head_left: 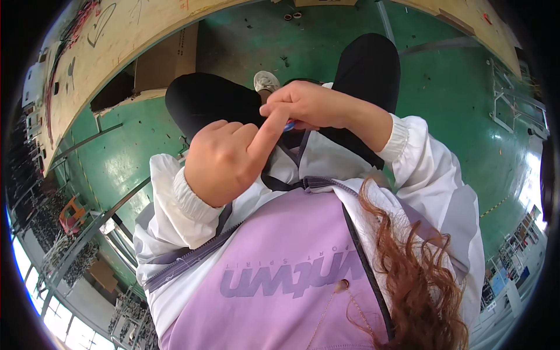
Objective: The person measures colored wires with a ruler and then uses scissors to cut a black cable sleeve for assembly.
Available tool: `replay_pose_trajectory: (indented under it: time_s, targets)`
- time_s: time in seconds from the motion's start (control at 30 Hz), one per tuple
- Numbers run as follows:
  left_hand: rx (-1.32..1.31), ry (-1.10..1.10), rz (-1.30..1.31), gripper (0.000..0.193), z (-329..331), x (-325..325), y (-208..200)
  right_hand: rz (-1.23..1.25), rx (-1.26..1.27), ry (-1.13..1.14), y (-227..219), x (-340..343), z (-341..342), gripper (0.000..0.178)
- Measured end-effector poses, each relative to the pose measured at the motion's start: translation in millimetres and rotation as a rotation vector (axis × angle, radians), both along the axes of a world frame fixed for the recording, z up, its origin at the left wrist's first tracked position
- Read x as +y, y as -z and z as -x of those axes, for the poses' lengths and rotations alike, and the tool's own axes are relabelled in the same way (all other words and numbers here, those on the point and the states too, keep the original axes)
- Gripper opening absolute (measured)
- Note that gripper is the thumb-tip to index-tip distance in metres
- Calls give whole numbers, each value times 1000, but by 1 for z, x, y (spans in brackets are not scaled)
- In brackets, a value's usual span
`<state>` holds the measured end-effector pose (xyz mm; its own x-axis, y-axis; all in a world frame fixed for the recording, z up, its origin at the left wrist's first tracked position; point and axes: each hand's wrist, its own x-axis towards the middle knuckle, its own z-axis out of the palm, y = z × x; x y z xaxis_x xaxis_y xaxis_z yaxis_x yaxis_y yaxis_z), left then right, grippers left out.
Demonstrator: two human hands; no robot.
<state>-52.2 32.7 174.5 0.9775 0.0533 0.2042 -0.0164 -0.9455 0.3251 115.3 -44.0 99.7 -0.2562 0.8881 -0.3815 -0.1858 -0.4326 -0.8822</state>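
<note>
My left hand (224,156) is closed, its middle and outer fingers curled in, while one digit stretches up to the fingers of my right hand. My right hand (306,104) is bent over that fingertip with its fingers folded. A small, shiny blue thing (290,125) with a touch of red peeks out below my right fingers, beside my left finger. Most of it is hidden, so its kind is unclear. Both hands meet in front of my chest, above my lap. Whatever my left fingers may hold is out of sight.
A pale wooden tabletop (111,49) curves along the far left and the top, with dark and red wires at its left end. Beneath it stands a cardboard box (169,61). Two small rings (293,16) lie on the green floor (443,99). Metal frames (504,96) stand at right.
</note>
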Motion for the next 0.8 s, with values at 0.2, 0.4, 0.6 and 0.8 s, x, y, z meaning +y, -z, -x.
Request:
replay_pose_trajectory:
  time_s: [0.2, 0.4, 0.6, 0.8]
  targets:
    - [203, -405, 1001, 11, -3, 21, 20, -625, -789, 599, 9, 6, -19, 23]
    - [376, -752, 1875, 14, -14, 11, 22, -628, -933, 323, -2, -32, 29, 21]
    - [388, -582, 1202, 21, 2, 19, 26, -672, -974, 193, -12, -39, 12, 17]
    - [355, -89, 773, 14, 9, 13, 6, -1025, -1084, 425, -6, -15, 3, 13]
